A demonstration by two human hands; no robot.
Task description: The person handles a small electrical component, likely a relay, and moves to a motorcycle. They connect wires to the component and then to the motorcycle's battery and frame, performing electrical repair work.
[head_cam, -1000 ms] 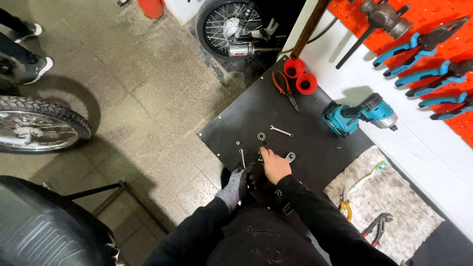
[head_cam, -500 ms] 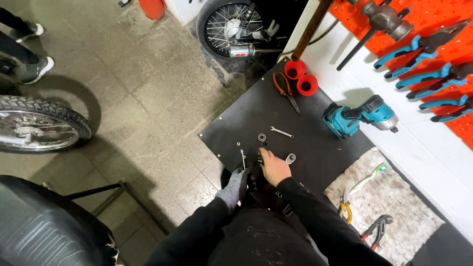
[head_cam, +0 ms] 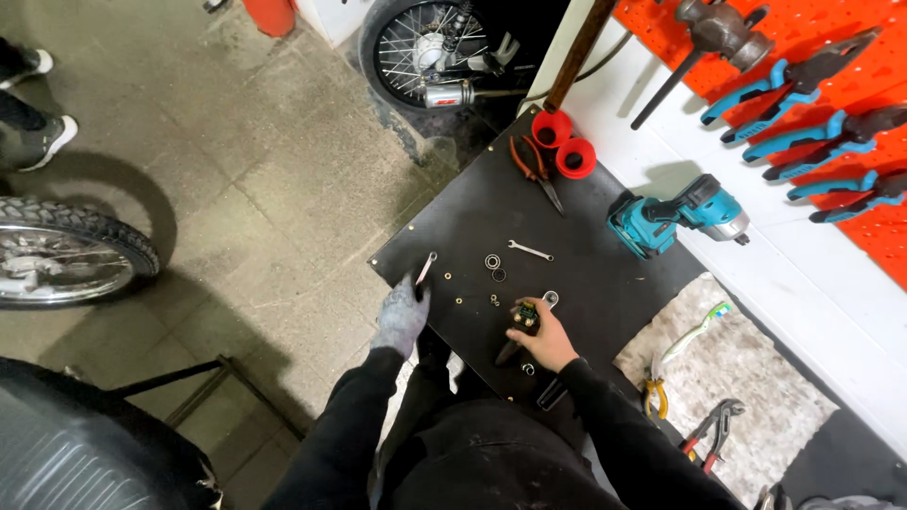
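Black long sleeves on both arms, plain, no markings, cuffs snug at the wrists. The left hand (head_cam: 401, 315), at about eleven o'clock from the torso, wears a grey knit work glove, slightly mottled. The right hand (head_cam: 540, 342), at one o'clock, is ungloved. Dark trousers below, creased and matte, same black tone.

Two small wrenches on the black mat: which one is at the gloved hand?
The small wrench at the black mat's left edge, by the gloved left hand's fingertips. The other wrench lies mid-mat, untouched.
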